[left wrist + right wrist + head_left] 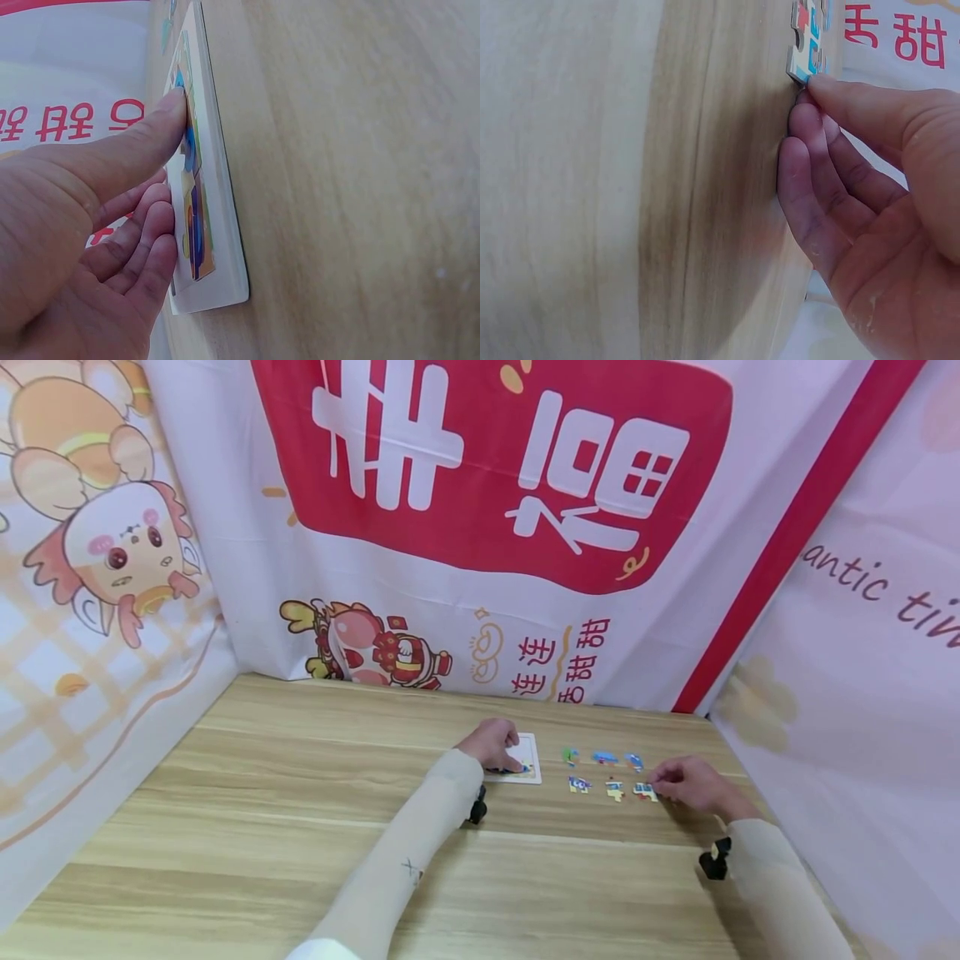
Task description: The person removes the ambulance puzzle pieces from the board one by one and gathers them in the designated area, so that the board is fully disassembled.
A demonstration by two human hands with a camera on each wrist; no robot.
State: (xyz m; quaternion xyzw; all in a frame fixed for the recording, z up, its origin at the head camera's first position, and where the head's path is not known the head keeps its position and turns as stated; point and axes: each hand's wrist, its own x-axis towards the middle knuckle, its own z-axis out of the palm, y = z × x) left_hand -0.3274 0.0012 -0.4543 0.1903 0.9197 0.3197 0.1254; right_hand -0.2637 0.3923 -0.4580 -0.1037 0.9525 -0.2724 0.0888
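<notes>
A white puzzle tray (531, 750) lies on the table, partly covered by my left hand (491, 745). In the left wrist view, the thumb (174, 112) presses on colourful puzzle pieces (196, 225) set in the tray, and the other fingers rest along it, loosely bent. My right hand (693, 785) is at the right end of a group of loose pieces. Between thumb and forefinger it pinches the corner of a puzzle piece (802, 64) with blue and red print. That piece is also visible in the head view, at the near right of the group.
Several loose puzzle pieces lie in two rows right of the tray, among them a blue one (604, 757) and a yellow-and-blue one (615, 790). The wooden table (262, 793) ends at printed cloth walls (480, 552) at the back and both sides.
</notes>
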